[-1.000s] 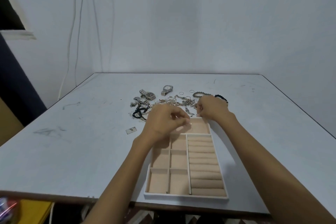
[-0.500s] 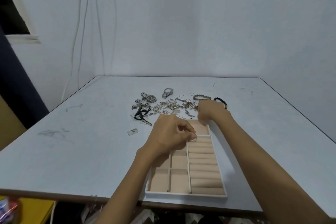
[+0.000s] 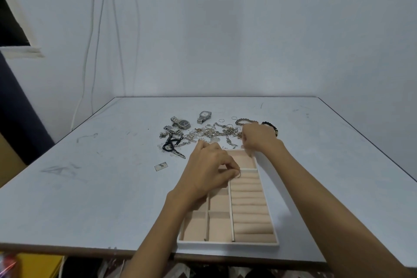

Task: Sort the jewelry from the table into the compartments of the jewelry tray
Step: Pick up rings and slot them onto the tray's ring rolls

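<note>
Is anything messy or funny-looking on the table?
Yes. The chains beyond the jewelry tray lie in one tangled heap instead of apart. A small flat scrap sits alone left of the tray, away from the rest. The table also has dark scuff marks near its left side.

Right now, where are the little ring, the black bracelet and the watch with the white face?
ring [image 3: 238, 174]: head view, on its thin loop.
black bracelet [image 3: 268, 123]: head view, on its far beads.
watch [image 3: 205, 114]: head view, on its pale face.
</note>
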Motion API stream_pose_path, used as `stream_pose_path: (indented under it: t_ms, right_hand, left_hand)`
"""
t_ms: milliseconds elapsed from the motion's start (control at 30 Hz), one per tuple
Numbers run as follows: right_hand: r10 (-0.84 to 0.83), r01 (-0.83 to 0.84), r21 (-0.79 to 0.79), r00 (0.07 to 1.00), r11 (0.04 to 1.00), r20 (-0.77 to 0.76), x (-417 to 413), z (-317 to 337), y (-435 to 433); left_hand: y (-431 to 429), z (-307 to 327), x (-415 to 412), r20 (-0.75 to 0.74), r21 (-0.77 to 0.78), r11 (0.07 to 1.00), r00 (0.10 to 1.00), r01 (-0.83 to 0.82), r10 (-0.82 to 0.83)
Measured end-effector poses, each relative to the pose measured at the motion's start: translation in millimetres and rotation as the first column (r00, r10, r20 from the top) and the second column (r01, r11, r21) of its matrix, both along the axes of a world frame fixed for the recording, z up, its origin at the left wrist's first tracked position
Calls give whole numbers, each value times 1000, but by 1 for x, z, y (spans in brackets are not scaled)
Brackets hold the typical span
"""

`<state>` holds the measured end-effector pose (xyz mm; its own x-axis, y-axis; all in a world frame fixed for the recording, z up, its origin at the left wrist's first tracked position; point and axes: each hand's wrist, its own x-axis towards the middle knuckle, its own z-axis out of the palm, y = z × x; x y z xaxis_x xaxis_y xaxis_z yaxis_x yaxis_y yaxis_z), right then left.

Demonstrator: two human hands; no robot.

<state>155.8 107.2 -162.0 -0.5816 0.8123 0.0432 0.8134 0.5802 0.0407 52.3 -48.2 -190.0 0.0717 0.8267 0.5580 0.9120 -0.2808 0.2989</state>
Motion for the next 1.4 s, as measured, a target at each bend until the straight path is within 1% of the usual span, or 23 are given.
stream_pose_path:
  t_ms: [133, 233, 400, 467, 633, 700, 833, 933, 1033, 1100, 1200, 1400]
  right_hand:
    - [-16, 23, -133, 998, 991, 52, 0, 4, 3]
    - [-23, 41, -208, 996, 977, 86, -1, 11, 3]
    - [1, 43, -265, 987, 963, 161, -3, 19, -1]
    - [12, 30, -243, 986, 970, 166, -3, 16, 0]
    - [61, -59, -36, 996, 998, 71, 1, 17, 6]
    - [81, -81, 3, 994, 997, 76, 3, 18, 7]
    - [96, -99, 40, 993, 994, 71, 1, 15, 8]
    - [94, -92, -27, 994, 995, 53, 1, 18, 11]
    - [61, -63, -125, 998, 990, -20, 5, 22, 19]
    - [58, -62, -155, 998, 986, -31, 7, 22, 22]
    - [88, -88, -173, 996, 981, -9, 8, 19, 25]
    - [127, -124, -159, 992, 979, 12, 7, 18, 30]
  left_hand:
    - [0, -2, -1, 61, 3, 1000, 998, 16, -16]
    - [-1, 0, -1, 140, 21, 1000, 990, 4, -7]
    - [1, 3, -7, 293, 53, 997, 955, -60, 42]
    - [2, 1, -10, 342, 84, 993, 938, -80, 46]
    - [1, -4, -18, 469, 170, 982, 883, -87, -3]
    - [1, -5, -22, 460, 198, 975, 888, -106, 3]
    - [1, -8, -24, 430, 195, 973, 902, -126, 31]
    - [-1, -9, -22, 399, 187, 973, 916, -135, 50]
    - [-1, -9, -23, 405, 185, 972, 912, -146, 59]
    - [-1, -9, -24, 410, 184, 972, 910, -144, 57]
    - [-1, -9, -24, 401, 193, 972, 915, -135, 48]
    - [-1, -10, -23, 387, 196, 971, 920, -140, 55]
